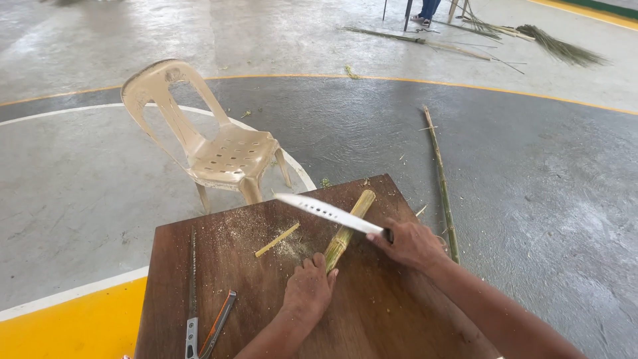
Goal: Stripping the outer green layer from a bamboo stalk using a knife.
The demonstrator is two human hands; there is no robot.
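One strip (pixel 277 239) already split off, mid-table (pixel 372 319). Left hand (pixel 308 289) clamped on bamboo piece (pixel 348 229); right hand (pixel 411 243) gripping knife (pixel 330 213) across it. Most left uncut.

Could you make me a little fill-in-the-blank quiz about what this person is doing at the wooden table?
1. The right hand grips a long steel ____ over the short green-yellow bamboo piece.
2. The left hand steadies the bamboo piece's ____ end on the dark brown wooden table.
3. Beyond the table stands a beige plastic ____.
4. A hacksaw lies near the table's ____ edge.

Missing words: knife; near; chair; left
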